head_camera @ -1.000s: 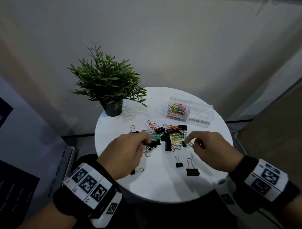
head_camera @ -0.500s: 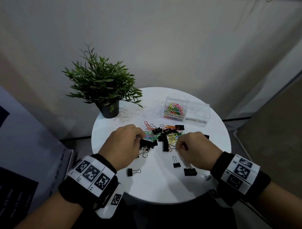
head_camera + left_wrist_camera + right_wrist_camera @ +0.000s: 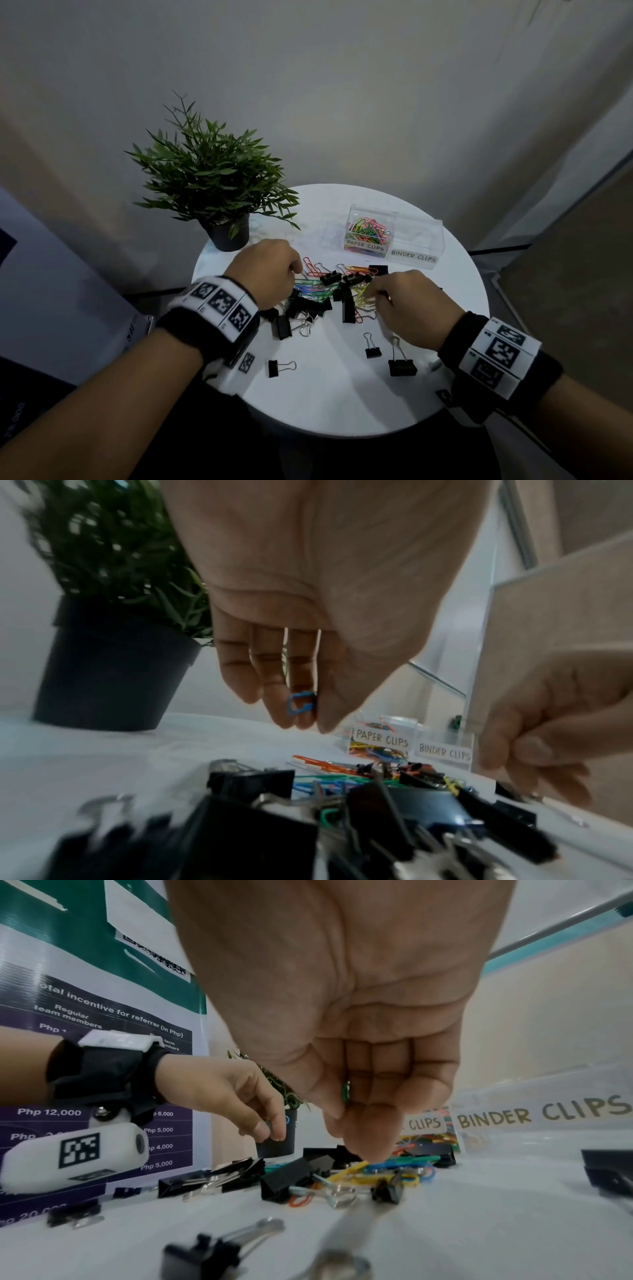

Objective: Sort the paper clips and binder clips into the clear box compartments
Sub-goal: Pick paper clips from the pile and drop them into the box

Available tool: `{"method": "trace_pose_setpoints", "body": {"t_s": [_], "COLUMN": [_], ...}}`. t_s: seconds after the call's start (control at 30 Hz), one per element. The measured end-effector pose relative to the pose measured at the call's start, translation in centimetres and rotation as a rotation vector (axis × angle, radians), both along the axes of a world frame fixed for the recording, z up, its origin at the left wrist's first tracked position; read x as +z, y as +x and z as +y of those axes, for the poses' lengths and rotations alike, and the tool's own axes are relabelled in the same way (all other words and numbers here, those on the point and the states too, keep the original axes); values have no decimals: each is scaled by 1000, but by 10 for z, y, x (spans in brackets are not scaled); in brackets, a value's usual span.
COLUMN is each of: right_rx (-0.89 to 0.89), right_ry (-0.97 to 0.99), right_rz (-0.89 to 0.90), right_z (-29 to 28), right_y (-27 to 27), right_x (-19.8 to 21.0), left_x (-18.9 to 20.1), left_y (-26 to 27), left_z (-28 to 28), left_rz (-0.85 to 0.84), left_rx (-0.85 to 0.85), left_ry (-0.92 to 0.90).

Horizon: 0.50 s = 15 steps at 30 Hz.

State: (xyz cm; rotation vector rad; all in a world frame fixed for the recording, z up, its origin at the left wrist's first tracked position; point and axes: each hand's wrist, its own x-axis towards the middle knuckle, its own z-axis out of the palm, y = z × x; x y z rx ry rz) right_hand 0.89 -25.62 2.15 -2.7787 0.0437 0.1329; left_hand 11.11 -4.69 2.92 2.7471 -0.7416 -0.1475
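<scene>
A mixed pile of coloured paper clips and black binder clips point(image 3: 337, 291) lies mid-table. My left hand point(image 3: 297, 271) hovers at the pile's far-left side and pinches a blue paper clip point(image 3: 301, 703) between thumb and fingers. My right hand point(image 3: 371, 291) reaches into the right side of the pile; a green paper clip point(image 3: 346, 1093) is tucked between its thumb and curled fingers, and a fingertip point(image 3: 369, 1150) touches the clips. Behind stands the clear box point(image 3: 440, 236): the PAPER CLIPS compartment point(image 3: 365, 244) holds several coloured clips, while the BINDER CLIPS compartment point(image 3: 414, 257) looks empty.
A potted plant point(image 3: 219, 181) stands at the table's back left. Three loose binder clips point(image 3: 401, 365) lie near the front of the round white table point(image 3: 342, 404). More black binder clips point(image 3: 284, 325) sit under my left wrist. A printed poster point(image 3: 85, 1015) stands to the left.
My left hand has moved off the black binder clips toward the pile's far side. My right hand has drawn left onto the pile, fingers curling downward.
</scene>
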Motion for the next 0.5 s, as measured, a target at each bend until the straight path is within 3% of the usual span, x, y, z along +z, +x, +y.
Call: {"method": "trace_pose_setpoints", "body": {"t_s": [0.23, 0.5], "right_rx": [-36, -16], "right_ry": [-97, -163], "right_rz": [-77, 19], "right_z": [-14, -26], "right_y": [23, 44], "right_x": [11, 19], "left_x": [3, -3], "left_y": [29, 34], "left_z": [-35, -32], "left_rz": [-2, 110], "left_rx": [-167, -172], "left_ry": [291, 358]}}
